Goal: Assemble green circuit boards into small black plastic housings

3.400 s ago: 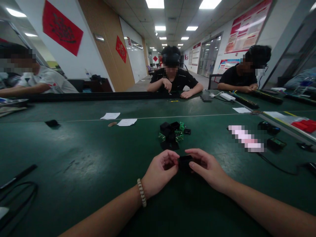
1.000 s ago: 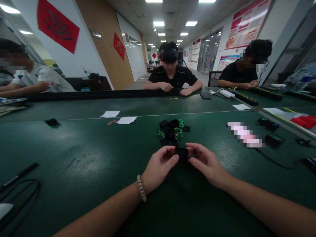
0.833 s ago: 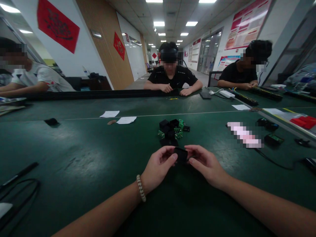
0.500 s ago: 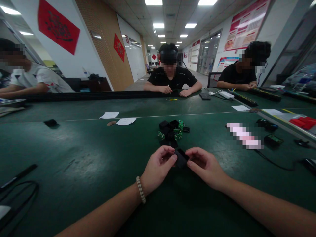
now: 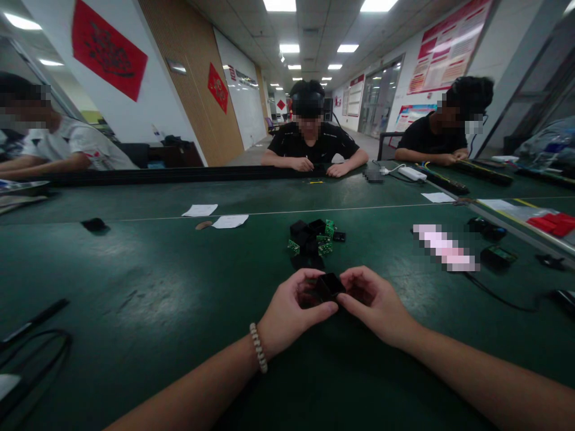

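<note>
Toward the near side of a green table (image 5: 135,365), whose closest edge is falling outside the view, a person's left hand (image 5: 294,305) and right hand (image 5: 375,305) are clasping a small black box (image 5: 330,285) between them. Both grips are clamping on the box, thumbs at its front and fingers curling round its sides; the thumbs and fingers are hiding much of its walls, and its base is hard to make out. Its hollow top is facing up, but the inside is showing too dark to tell whether anything is in it. Just beyond the hands, toward the far edge, more black boxes (image 5: 299,230) are lying in a heap with green circuit boards (image 5: 324,246); what those boxes are holding is unclear. A flat black piece (image 5: 307,262) is lying between the heap and the fingers, in the way. Toward the right edge, a pink-and-white object (image 5: 444,247) is appearing only as blurred blocks. At the left edge, a black cable (image 5: 68,342) and a dark pen-like stick (image 5: 38,321) are running out of view. Paper slips (image 5: 230,222) are resting left of the heap, and a co-worker (image 5: 309,140) is leaning over the far edge.
</note>
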Demonstrator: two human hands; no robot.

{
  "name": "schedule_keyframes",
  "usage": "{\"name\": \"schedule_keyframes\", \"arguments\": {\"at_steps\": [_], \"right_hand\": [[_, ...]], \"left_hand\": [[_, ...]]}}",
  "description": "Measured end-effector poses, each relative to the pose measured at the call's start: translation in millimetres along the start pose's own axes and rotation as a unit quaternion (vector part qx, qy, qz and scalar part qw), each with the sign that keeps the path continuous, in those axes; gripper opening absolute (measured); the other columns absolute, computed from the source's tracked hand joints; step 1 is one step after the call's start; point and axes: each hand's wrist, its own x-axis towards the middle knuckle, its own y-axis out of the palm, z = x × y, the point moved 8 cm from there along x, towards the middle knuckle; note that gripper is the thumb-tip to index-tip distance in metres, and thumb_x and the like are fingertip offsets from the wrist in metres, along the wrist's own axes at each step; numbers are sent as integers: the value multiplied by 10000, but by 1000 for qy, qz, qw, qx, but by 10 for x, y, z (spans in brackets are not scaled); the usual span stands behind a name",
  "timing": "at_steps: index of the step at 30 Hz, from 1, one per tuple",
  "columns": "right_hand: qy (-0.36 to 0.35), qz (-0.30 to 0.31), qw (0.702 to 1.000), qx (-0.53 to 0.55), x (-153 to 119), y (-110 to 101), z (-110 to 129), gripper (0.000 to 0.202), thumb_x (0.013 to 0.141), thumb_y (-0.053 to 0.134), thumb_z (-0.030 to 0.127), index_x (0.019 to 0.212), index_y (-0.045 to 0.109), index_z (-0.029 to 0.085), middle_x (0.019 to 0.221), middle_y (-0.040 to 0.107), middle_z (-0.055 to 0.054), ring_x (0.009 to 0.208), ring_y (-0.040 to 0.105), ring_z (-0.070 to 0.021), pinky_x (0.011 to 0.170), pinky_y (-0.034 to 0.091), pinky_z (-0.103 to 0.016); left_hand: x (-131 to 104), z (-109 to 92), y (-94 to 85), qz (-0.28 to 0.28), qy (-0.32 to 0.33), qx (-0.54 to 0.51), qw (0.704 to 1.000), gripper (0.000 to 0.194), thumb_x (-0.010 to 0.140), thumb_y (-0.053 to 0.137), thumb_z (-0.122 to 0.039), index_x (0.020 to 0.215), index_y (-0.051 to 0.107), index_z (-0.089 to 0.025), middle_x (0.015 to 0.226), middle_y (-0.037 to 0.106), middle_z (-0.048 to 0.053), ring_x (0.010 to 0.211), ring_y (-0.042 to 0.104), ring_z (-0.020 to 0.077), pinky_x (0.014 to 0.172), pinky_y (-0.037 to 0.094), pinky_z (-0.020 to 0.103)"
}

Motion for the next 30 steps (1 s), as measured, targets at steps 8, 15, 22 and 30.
{"name": "schedule_keyframes", "arguments": {"at_steps": [8,15,22,30], "right_hand": [[-11,8,1000,7,-8,4,36,276,813,742,264,1043,593,227,938,644,-21,851,631,-165,781,544,-314],[-29,15,999,1,-15,19,86,359,831,703,206,1156,553,235,1028,617,-43,944,629,-181,854,550,-345],[-55,46,996,-43,-27,73,151,573,749,762,170,1265,537,278,1255,526,-68,1047,609,-210,870,566,-378],[-42,19,998,-37,-25,30,161,359,839,663,221,1191,601,248,1085,642,-64,954,652,-212,859,562,-396]], "left_hand": [[11,-28,26,18,1,-1,1000,458,747,774,-208,1163,585,-187,1123,692,91,1036,662,243,932,516,441],[10,-40,37,19,2,-34,999,392,809,719,-232,1180,602,-185,1173,689,85,1095,647,231,973,501,405],[23,2,5,2,-7,-23,1000,422,827,689,-322,1205,597,-161,1111,708,97,1025,666,238,930,514,405],[29,14,9,20,13,4,1000,343,899,599,-427,1089,659,-147,992,706,84,888,659,211,802,528,343]]}}
